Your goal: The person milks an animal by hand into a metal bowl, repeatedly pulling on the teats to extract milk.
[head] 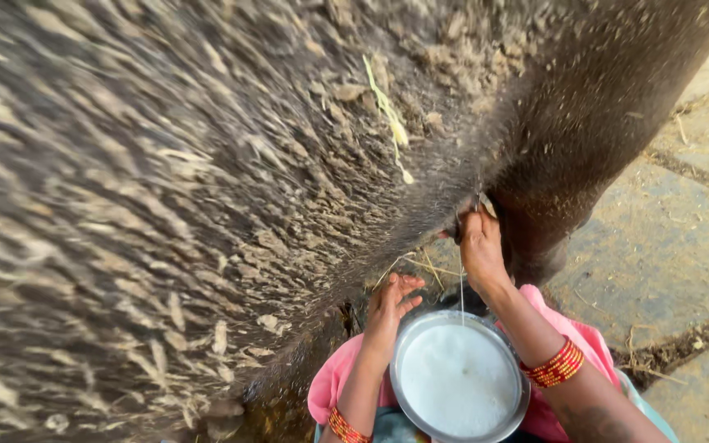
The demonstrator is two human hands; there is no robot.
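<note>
— While the right hand (481, 246) is closed around a teat (458, 232) up under the buffalo's belly (207, 164), how should the squeeze go, would you say?

— I'd judge it best to grip from the top and press downward finger by finger, keeping the pull straight so the thin stream of milk (461, 287) falls cleanly. It drops almost vertically now, just beside the wrist, into the steel bowl (519, 402).

— And the bowl, where does it sit against the hands?

— Directly below the right hand, held in the lap on pink cloth (330, 381), already holding plenty of frothy white milk. The stream lands near its far rim, so the bowl should stay centred under the teat.

— What about the left hand (391, 303)?

— It's lower and nearer the bowl's left edge, fingers spread loosely and reaching up toward the udder, holding nothing. Red bangles (553, 367) sit on both forearms. Stone paving (674, 246) with bits of straw lies to the right.
</note>
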